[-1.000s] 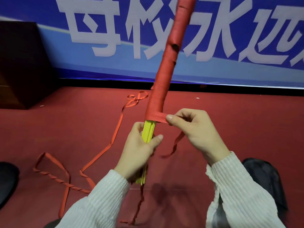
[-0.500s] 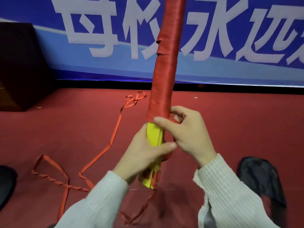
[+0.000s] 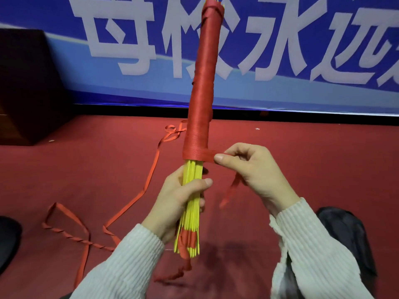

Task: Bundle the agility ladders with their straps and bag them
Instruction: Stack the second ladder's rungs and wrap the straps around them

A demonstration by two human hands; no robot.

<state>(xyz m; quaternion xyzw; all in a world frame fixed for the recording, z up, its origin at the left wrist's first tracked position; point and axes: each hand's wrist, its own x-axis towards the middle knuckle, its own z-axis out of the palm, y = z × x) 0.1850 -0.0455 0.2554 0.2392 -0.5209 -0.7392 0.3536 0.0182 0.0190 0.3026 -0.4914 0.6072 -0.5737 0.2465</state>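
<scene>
— Holding the bundle of yellow rungs (image 3: 192,180) upright, what does the left hand (image 3: 179,203) do?

— It is closed round the bare lower part of the bundle, thumb across the front, fingers behind. The rung ends fan out slightly below the fist, with a bit of red strap showing among them.

— And the red strap (image 3: 203,87)?

— It is wound in close turns over the upper part of the bundle, from near the top end down to just above the left hand. The lowest turn leads off sideways to the right hand (image 3: 254,171).

— How is that hand set?

— Thumb and forefinger are pinched on the flat strap, just beside the bundle; the other fingers are curled. A short length of strap hangs below the palm. The two hands are near each other but not touching.

— Where is the bundle in the scene?

— In the air before the person, tilted a little to the right, above a red carpet (image 3: 302,147). Behind it hangs a blue banner (image 3: 280,91) with large white characters.

— Anything else on the floor?

— A loose red strap (image 3: 151,175) trails in loops and twists at the left. A dark bag (image 3: 345,231) lies at lower right, beside the white ribbed sleeve (image 3: 313,255). A dark box (image 3: 28,87) stands at far left.
</scene>
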